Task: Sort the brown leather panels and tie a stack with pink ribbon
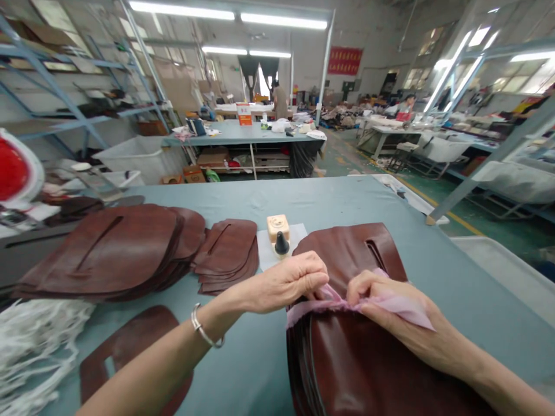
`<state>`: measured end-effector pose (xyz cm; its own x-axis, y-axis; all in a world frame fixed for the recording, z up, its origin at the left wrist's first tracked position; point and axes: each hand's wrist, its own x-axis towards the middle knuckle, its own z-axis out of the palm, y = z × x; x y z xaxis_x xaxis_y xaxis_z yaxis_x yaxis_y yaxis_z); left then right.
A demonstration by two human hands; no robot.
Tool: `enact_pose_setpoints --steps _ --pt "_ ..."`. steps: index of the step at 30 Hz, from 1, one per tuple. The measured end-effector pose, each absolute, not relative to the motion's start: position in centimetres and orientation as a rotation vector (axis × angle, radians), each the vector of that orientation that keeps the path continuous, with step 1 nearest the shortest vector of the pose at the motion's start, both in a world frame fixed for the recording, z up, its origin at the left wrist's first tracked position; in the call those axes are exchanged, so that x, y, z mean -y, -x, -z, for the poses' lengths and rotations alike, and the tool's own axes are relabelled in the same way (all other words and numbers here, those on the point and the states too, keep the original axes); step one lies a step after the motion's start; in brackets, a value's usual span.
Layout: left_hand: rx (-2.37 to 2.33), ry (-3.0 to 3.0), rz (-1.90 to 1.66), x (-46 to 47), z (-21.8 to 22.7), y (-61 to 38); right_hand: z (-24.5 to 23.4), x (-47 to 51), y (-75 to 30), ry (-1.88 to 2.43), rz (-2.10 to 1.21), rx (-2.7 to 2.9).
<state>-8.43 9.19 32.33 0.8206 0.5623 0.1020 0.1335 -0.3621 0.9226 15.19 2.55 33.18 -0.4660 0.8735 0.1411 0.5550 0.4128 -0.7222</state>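
Note:
My left hand and my right hand are both closed in a pinch on a thin pink strip that lies across the top piece of a stack of dark brown leather pieces. The strip runs from my left fingers over the back of my right hand. A silver bangle sits on my left wrist. Just beyond my left hand stands a small bottle with a black cone tip beside a beige block on a white sheet.
Two more stacks of brown leather pieces lie at the left on the blue-grey table. White cords heap at the near left, beside a single leather piece. Other worktables, shelving and a standing person are behind.

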Motion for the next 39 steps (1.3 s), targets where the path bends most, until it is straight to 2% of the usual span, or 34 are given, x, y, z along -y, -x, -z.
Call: enact_pose_setpoints --steps 6,14,20,25,31,36,39 --pt "-0.485 -2.176 -0.382 -9.3 -32.6 9.2 -32.1 -3.2 -15.3 0.957 -1.046 2.267" --pt "-0.585 -2.124 -0.317 -9.0 -31.2 9.4 -32.4 -3.0 -15.2 1.063 -1.1 2.301" --pt "-0.934 -1.996 -0.596 -7.8 -29.7 9.3 -32.1 -2.8 -15.5 1.078 -0.963 2.322" --pt "-0.941 -2.079 -0.673 -6.6 -28.9 9.7 -31.6 -2.1 -15.4 1.225 -0.794 2.372" --pt "-1.009 -2.329 -0.83 -6.6 -27.5 10.6 -31.1 -1.9 -15.9 1.215 -0.868 2.407" --pt "-1.038 -2.346 -0.751 -6.9 -25.0 11.4 -30.3 -1.9 -16.9 1.189 -0.748 2.473" --pt "-1.041 -2.273 -0.759 -6.7 -25.0 11.9 -30.2 -2.1 -16.7 1.211 -0.698 2.44"
